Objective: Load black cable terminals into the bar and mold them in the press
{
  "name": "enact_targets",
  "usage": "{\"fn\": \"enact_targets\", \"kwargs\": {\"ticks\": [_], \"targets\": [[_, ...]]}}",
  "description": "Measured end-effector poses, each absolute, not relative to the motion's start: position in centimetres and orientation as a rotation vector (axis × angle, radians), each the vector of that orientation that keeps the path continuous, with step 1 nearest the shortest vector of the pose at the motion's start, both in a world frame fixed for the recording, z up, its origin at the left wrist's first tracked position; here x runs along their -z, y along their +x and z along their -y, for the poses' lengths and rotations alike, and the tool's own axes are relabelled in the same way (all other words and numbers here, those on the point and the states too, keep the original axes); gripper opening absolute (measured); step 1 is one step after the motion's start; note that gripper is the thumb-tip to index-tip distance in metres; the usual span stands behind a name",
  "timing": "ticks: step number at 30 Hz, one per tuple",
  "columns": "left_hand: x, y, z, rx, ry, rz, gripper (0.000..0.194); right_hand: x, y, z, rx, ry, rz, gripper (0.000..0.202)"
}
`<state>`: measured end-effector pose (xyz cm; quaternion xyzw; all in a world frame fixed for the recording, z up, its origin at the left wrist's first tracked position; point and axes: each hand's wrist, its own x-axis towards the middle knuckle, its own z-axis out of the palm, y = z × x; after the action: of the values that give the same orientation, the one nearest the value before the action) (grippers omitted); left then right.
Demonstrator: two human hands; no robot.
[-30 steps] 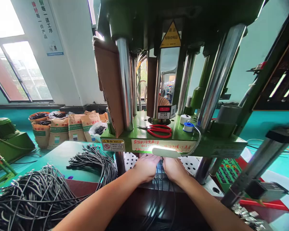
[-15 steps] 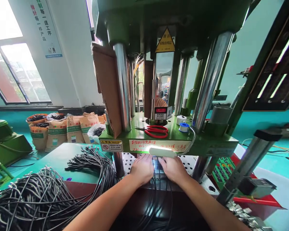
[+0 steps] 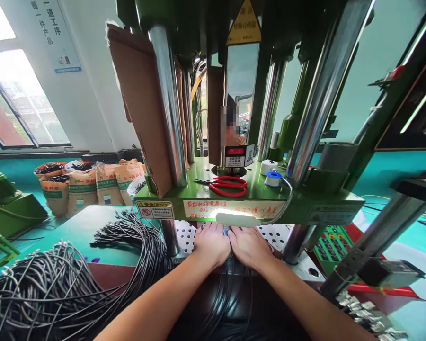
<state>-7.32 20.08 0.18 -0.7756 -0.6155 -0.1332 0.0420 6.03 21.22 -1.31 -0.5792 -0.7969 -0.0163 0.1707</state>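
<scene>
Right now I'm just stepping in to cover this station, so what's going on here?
A person has both hands under the green press, side by side. The left hand and right hand press down on black cables that run back toward the person. Whether the fingers grip anything is hidden. Red scissors lie on the press ledge, and more cables are heaped on the table to the left.

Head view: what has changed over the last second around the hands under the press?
The left hand and right hand have closed together until they touch, over the black cables under the green platen; the camera has leaned closer. The hands stay flat on the cables; the red scissors and tape rolls have not moved.
</scene>
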Motion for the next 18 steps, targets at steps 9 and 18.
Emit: {"fn": "enact_targets", "kwargs": {"ticks": [9,18], "targets": [[-0.1,-6.9,-20.9,0.322,-2.381,1.885,0.037,1.1,6.1,-22.2,-0.052,-1.593,2.298,0.025],[-3.5,-8.2,-18.6,0.449,-2.363,1.92,0.03,-1.8,4.2,-21.7,-0.154,-1.44,2.013,0.023]]}}
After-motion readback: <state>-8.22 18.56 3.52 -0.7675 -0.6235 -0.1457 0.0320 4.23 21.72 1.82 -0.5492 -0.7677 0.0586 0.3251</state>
